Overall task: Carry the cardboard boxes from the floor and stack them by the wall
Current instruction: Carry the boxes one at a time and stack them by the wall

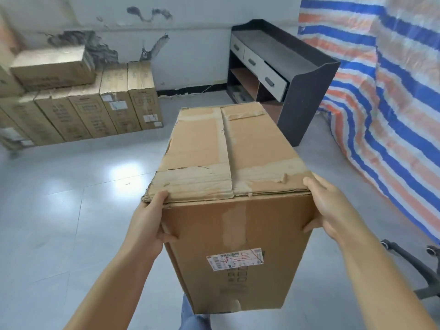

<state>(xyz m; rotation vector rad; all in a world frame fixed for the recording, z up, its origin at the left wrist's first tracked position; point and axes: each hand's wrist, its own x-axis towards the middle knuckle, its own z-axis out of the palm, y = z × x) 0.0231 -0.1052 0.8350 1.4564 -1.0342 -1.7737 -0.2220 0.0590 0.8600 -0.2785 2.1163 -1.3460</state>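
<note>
A long brown cardboard box (228,167) with torn tape on top and a shipping label on its near end is held up above the floor in front of me. My left hand (150,222) grips its near left edge, fingers curled over the top corner and thumb on the end face. On the near right edge my right hand (331,208) clamps the box the same way. Several cardboard boxes (90,108) stand in a row by the wall at the back left, with one more box (52,65) lying on top of them.
A dark desk (285,65) with white drawers stands against the wall at the back right. A blue, orange and white striped tarp (385,103) hangs along the right side. A chair base with castors (409,260) sits at the lower right. Grey tiled floor (71,210) stretches to the left.
</note>
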